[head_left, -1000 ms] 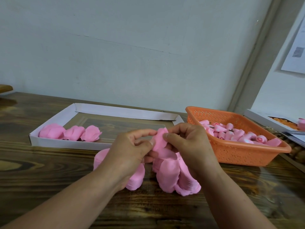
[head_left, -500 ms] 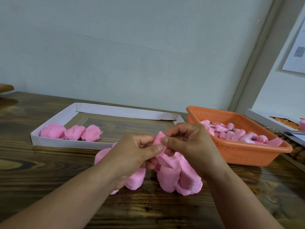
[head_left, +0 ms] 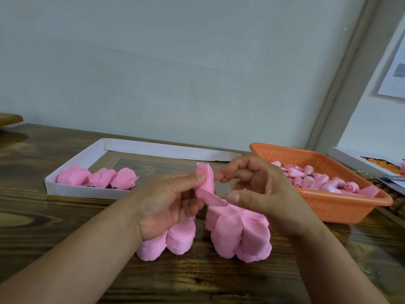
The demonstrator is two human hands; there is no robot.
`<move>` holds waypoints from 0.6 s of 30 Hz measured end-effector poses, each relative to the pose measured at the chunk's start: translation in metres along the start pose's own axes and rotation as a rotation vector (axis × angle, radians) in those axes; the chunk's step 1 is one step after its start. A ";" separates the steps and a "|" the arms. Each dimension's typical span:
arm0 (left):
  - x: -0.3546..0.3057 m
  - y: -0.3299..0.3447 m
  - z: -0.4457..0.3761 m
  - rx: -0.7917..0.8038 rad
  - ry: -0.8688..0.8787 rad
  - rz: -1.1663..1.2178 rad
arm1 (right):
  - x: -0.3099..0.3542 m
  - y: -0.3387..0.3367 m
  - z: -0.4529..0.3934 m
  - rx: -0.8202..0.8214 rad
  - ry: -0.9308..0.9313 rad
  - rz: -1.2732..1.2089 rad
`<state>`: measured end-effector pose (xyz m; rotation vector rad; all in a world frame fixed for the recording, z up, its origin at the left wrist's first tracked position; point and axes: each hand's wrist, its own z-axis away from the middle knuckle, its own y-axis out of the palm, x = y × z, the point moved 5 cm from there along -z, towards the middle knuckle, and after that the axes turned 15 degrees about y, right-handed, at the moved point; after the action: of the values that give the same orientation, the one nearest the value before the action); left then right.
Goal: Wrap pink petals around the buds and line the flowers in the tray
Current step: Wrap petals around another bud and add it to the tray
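Left hand [head_left: 168, 207] pinches petal [head_left: 205, 179] — upright, long axis vertical.

My tray [head_left: 72, 172] lies far left on the table [head_left: 43, 227] with three flowers [head_left: 96, 179] along its near edge. The basket [head_left: 341, 205] of buds [head_left: 317, 183] sits right; loose petals [head_left: 238, 233] lie near, between my arms.

Both forearms are showing bare to the frame edge, with no sleeves in view. The left hand [head_left: 166, 207] and right hand [head_left: 260, 194] are wearing no gloves.
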<state>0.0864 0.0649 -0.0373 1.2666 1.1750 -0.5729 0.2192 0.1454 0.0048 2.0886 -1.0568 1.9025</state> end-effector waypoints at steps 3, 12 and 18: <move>-0.002 -0.001 0.000 0.002 -0.018 0.060 | 0.006 0.003 0.003 -0.033 -0.079 0.259; 0.000 0.004 0.003 0.066 -0.052 0.022 | 0.011 0.019 0.003 -0.208 -0.249 0.456; 0.000 0.009 0.004 0.147 -0.014 -0.081 | 0.011 0.014 0.003 -0.422 -0.329 0.514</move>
<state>0.0954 0.0638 -0.0345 1.3415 1.1944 -0.7378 0.2132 0.1292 0.0094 2.0429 -2.0253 1.3286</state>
